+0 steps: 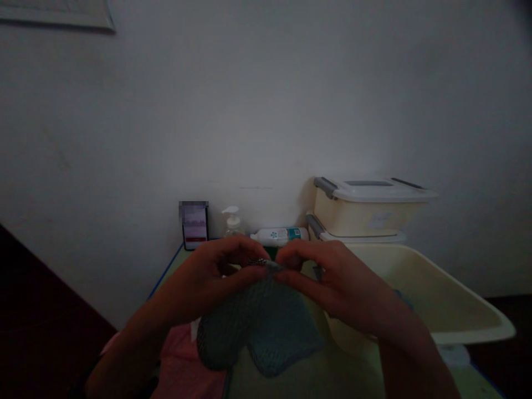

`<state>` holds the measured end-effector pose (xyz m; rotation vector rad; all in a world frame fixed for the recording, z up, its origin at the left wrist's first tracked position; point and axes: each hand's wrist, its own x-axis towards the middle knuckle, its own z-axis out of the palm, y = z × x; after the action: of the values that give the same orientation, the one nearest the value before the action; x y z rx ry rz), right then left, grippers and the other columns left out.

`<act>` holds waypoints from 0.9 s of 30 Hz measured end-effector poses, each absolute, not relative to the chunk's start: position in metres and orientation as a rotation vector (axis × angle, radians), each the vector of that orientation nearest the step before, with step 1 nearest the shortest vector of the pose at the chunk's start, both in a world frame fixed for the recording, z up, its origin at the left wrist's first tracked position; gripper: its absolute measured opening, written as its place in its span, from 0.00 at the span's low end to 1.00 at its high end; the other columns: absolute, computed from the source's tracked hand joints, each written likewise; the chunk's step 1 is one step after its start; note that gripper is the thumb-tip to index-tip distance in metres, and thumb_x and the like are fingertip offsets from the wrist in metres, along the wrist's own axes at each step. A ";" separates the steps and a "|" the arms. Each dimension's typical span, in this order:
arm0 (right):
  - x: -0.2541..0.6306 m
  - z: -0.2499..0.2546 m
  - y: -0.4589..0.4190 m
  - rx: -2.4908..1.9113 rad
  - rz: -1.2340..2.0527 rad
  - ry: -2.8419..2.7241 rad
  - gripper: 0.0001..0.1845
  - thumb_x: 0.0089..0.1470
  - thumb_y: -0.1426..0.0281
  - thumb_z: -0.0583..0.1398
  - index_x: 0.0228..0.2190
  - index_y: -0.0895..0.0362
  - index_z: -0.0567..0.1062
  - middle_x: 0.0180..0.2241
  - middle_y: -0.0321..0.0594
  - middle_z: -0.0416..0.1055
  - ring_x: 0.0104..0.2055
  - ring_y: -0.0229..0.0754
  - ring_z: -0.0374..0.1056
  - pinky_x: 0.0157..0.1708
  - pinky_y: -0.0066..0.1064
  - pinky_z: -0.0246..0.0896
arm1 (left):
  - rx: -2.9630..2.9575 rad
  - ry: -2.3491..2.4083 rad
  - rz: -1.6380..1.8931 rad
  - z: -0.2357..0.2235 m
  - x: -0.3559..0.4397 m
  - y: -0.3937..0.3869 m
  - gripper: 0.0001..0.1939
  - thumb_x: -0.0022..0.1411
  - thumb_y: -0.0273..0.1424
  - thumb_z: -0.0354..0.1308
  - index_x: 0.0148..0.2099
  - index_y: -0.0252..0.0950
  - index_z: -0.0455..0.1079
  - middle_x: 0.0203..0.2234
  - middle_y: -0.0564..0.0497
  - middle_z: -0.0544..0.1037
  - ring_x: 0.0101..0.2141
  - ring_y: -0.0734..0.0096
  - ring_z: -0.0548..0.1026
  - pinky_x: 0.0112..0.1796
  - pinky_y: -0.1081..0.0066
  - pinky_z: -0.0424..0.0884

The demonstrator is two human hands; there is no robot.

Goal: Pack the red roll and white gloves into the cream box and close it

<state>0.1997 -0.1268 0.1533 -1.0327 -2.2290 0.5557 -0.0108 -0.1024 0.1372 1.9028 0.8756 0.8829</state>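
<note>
A blue-grey textured cloth (282, 327), knitted or mesh-like, hangs in front of me in two flaps with rounded lower corners. My left hand (226, 266) pinches its upper edge between thumb and fingers. Close beside it, my right hand (316, 271) grips the same edge, so the fingertips of both hands nearly meet. A narrow folded strip of the edge shows between them. The picture is dim, and my fingers hide part of this edge.
A wide cream basin (453, 299) stands at the right, some bluish material inside. Behind it are stacked lidded boxes (353, 213). Along the wall are a phone (195, 226), a pump bottle (233, 221) and a lying white bottle (278, 235). Pink fabric (187, 360) lies lower left.
</note>
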 end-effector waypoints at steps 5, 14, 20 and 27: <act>0.211 0.155 -0.128 -1.186 0.554 -2.235 0.02 0.54 0.70 0.60 0.32 0.56 0.72 0.30 0.32 0.72 0.33 0.35 0.66 0.33 0.28 0.57 | 2.021 0.882 0.862 0.136 -0.020 -0.100 0.05 0.58 0.29 0.60 0.38 0.37 0.71 0.30 0.55 0.77 0.31 0.78 0.74 0.31 0.80 0.70; 0.209 0.157 -0.128 -1.070 0.555 -2.177 0.04 0.56 0.68 0.59 0.35 0.54 0.74 0.31 0.32 0.73 0.33 0.35 0.68 0.33 0.27 0.59 | 2.233 0.758 0.936 0.133 -0.017 -0.104 0.13 0.56 0.26 0.62 0.43 0.40 0.66 0.34 0.57 0.74 0.36 0.78 0.73 0.38 0.79 0.70; 0.230 0.153 -0.121 -1.031 0.642 -1.979 0.11 0.57 0.65 0.59 0.43 0.51 0.68 0.34 0.34 0.72 0.35 0.36 0.68 0.30 0.27 0.61 | 2.263 0.719 0.877 0.128 -0.035 -0.094 0.13 0.57 0.26 0.61 0.41 0.40 0.60 0.31 0.58 0.70 0.32 0.79 0.73 0.33 0.80 0.71; 0.234 0.155 -0.122 -1.006 0.442 -2.061 0.03 0.58 0.68 0.58 0.37 0.52 0.71 0.30 0.31 0.67 0.29 0.32 0.62 0.27 0.24 0.57 | 2.302 0.664 0.950 0.125 -0.037 -0.090 0.16 0.57 0.24 0.61 0.45 0.42 0.62 0.35 0.57 0.72 0.35 0.79 0.74 0.37 0.81 0.72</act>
<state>0.2341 -0.1218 0.1546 -1.0056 -2.0611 0.4421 -0.0368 -0.0900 0.1253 2.3019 0.6644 0.9495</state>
